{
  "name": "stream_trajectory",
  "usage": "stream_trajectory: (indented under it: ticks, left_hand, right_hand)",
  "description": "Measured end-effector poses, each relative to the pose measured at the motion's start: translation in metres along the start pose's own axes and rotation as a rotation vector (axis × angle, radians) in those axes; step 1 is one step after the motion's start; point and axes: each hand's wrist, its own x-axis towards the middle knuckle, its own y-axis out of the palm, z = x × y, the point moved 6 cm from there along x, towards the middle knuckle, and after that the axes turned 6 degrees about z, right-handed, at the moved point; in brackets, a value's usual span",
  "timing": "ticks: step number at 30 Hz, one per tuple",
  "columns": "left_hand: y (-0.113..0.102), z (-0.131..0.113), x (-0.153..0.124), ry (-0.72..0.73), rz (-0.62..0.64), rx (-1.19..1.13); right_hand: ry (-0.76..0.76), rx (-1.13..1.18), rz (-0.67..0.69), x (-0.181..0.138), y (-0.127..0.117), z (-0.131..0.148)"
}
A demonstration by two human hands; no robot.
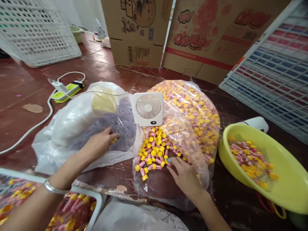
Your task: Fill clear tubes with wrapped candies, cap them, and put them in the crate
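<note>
1. Your left hand [99, 142] is over a translucent plastic bag [72, 128], grip unclear.
2. Your right hand [186, 176] touches loose yellow-capped tubes [154, 150]; I can't tell whether it's clamped.
3. Beyond it, many remain in the bulging bag [196, 110].

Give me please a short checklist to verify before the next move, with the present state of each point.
1. Right hand at the loose pieces: ok, fingertips are at their edge.
2. Left hand at the left bag: ok, fingers are over its dark part.
3. Piece held in the left hand: cannot tell, the fingertips show too little.
4. Fan upright: ok.
5. Cord clear of the left bag: not ok, it crosses over it.
</note>
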Motion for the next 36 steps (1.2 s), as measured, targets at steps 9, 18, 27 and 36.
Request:
stream_trajectory:
  ticks: [9, 18, 27, 36]
  left_hand:
    - [-0.018, -0.049, -0.047, 0.078, -0.215, -0.616]
    - [0.029, -0.14, -0.058, 0.196, 0.083, -1.041]
    - [0.041, -0.159, -0.057, 0.042, 0.15, -1.703]
    - [0.031, -0.159, -0.051, 0.033, 0.312, -1.854]
  right_hand:
    - [-0.095, 0.069, -0.06, 0.012, 0.007, 0.022]
    - [-0.022, 0.751, 0.018, 0.005, -0.029, 0.032]
    - [-0.318, 0.352, -0.164, 0.002, -0.026, 0.074]
    - [-0.335, 0.27, -0.163, 0.011, -0.027, 0.075]
